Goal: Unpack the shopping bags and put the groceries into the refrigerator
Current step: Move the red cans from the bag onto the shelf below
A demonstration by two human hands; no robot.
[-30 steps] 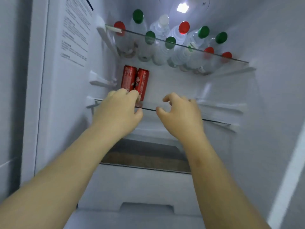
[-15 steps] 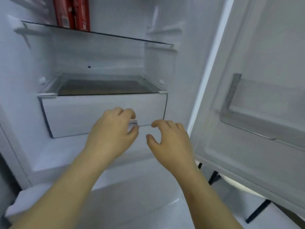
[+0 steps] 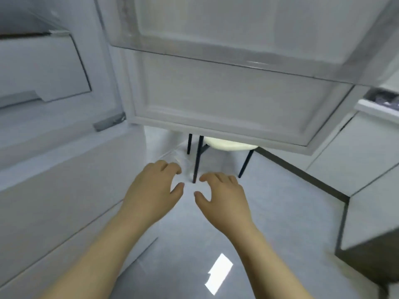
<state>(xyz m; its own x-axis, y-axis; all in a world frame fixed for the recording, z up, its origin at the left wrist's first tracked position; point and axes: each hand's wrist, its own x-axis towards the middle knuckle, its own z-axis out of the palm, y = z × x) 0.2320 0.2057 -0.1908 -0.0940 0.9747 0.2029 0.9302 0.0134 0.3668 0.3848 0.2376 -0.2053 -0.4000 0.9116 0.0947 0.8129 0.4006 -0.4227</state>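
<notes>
1. Glossy grey floor tile (image 3: 280,212) lies smooth beneath my fingers. A bright, sharp-cornered light patch (image 3: 219,272) shines on it further back, between my forearms.
2. My left hand (image 3: 154,190) and right hand (image 3: 224,197) hover side by side, palms down, close but apart. The fingers of each are loosely curled and slightly spread, thumbs pointing toward each other, pinching nothing.
3. The refrigerator (image 3: 54,180) stands left of my left fingers, all flat matte white panels. A white drawer front (image 3: 38,67) with a stepped notch sits higher up.
4. Its open door (image 3: 226,100) hangs above and beyond my fingertips, with a moulded white liner and a clear, hard plastic bin (image 3: 216,50) across it.
5. Just past my fingertips, under the door's lower edge, a chair (image 3: 228,145) shows a rounded cream seat on thin black legs.
6. A faint clear shape (image 3: 172,155) lies just beyond my left fingers, too blurred to tell what it is.
7. Well right of my right fingers, flat white cabinets (image 3: 367,158) sit above a dark plinth.
</notes>
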